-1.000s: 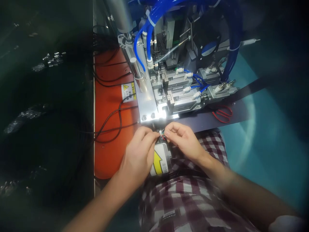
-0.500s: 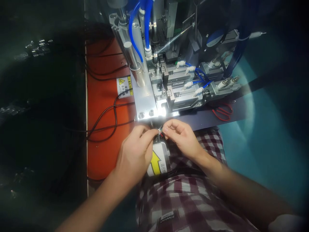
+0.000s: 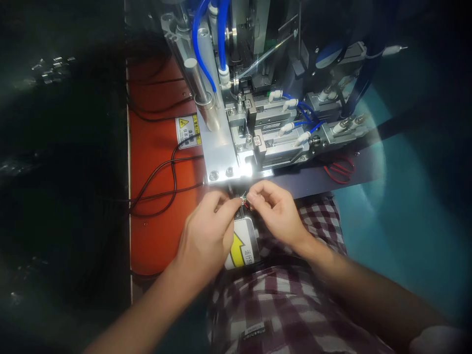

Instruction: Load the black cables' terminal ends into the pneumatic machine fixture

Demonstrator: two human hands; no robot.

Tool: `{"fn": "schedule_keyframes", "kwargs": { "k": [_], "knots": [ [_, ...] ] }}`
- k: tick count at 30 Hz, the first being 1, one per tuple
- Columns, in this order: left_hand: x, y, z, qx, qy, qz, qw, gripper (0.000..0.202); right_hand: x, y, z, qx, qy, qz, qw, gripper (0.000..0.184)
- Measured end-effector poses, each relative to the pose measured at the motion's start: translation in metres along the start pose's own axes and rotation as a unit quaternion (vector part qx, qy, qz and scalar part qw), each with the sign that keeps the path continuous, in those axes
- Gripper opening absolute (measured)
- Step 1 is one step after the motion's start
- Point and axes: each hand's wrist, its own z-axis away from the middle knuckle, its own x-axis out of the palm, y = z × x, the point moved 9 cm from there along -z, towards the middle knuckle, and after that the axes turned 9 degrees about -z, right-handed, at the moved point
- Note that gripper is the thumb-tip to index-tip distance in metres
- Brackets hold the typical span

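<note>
Thin coloured wires, some white, green and red, show in the small gap between my two hands. My left hand is closed, its thumb and forefinger pinching the wires from the left. From the other side my right hand is closed too, with thumb and fingertips pressed together on the wire ends. The fingers cover most of what they hold. Both hands are just in front of the machine's metal plate, above a white box marked with a yellow arrow.
Behind the hands stands a machine with pneumatic cylinders and blue air tubes. Black cables loop over the orange surface at left. A red cord or handle loop lies on the dark ledge at right.
The view has shifted slightly, so the machine sits a little further left. Both hands keep their pinch on the wires; their fingers have barely moved.
</note>
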Motion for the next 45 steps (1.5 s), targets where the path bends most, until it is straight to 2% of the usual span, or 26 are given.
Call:
{"fn": "schedule_keyframes", "kwargs": {
  "k": [9,14,19,22,29,37,45],
  "knots": [
    [-0.002,0.004,-0.002,0.018,0.006,0.004,1.000,0.025,0.000,-0.018,0.005,-0.113,0.021,0.138,0.984,0.015],
    [0.000,0.003,-0.001,0.016,0.002,0.009,1.000,0.025,0.001,-0.019,0.008,-0.176,0.007,0.132,0.975,0.013],
    [0.000,0.002,-0.001,0.015,0.002,0.009,1.000,0.026,0.000,-0.016,0.007,-0.204,-0.005,0.112,0.972,0.013],
    [0.001,0.002,-0.001,0.013,0.002,0.005,1.000,0.026,0.000,-0.017,0.007,-0.208,-0.004,0.109,0.972,0.013],
    [-0.001,0.004,-0.001,0.016,0.000,0.000,1.000,0.026,-0.002,-0.011,0.005,-0.169,0.000,0.098,0.981,0.014],
    [-0.002,0.006,-0.003,0.019,-0.003,0.002,1.000,0.025,0.002,-0.023,0.007,-0.246,-0.037,0.140,0.959,0.012],
    [-0.001,0.008,-0.004,0.027,-0.014,-0.024,0.999,0.023,-0.001,-0.011,0.001,-0.155,-0.030,0.106,0.982,0.011]
  ]
}}
